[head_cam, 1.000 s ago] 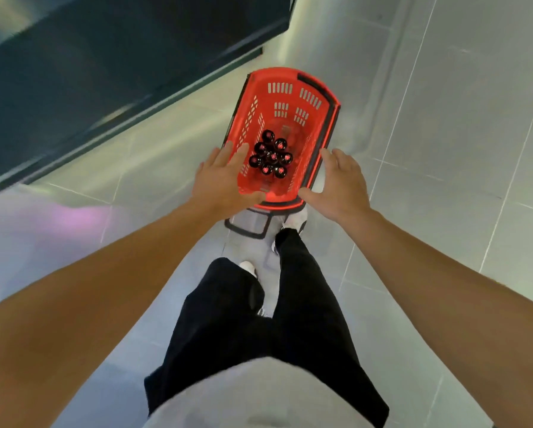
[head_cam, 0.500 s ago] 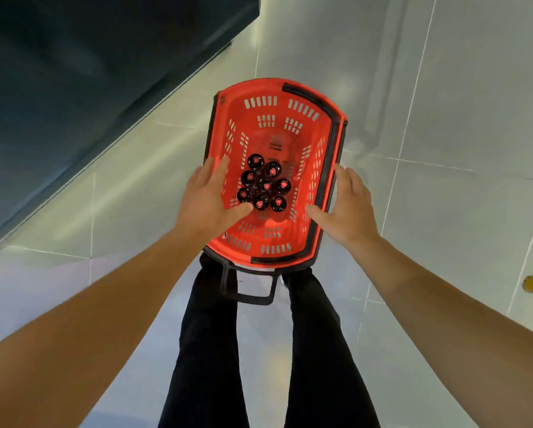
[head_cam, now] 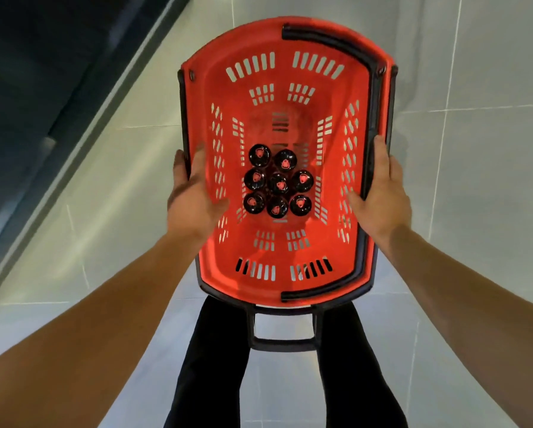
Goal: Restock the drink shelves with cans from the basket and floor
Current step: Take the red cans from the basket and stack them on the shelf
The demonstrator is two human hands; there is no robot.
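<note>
Head view: the red shopping basket [head_cam: 285,88] sits between both hands above the tiled floor [head_cam: 490,180]. The left hand [head_cam: 194,196] grips its left rim, thumb inside; the right hand [head_cam: 379,196] clasps the right rim. Eight dark cans [head_cam: 278,182] cluster upright at mid-bottom.

The basket [head_cam: 285,88] is seen in bright red, its walls and bottom pierced by rows of short slots through which pale grey shows. Its rim trim and folded handles [head_cam: 336,41] are coloured black, as is the pull handle [head_cam: 282,341] at the near end. Eight cans [head_cam: 277,183] are shown with glossy black tops, each marked by a small red tab. The floor [head_cam: 490,149] is tiled in pale grey with thin lighter joints. Black trousers [head_cam: 209,366] are worn. A dark blue-grey band [head_cam: 27,88] is seen at the left.
</note>
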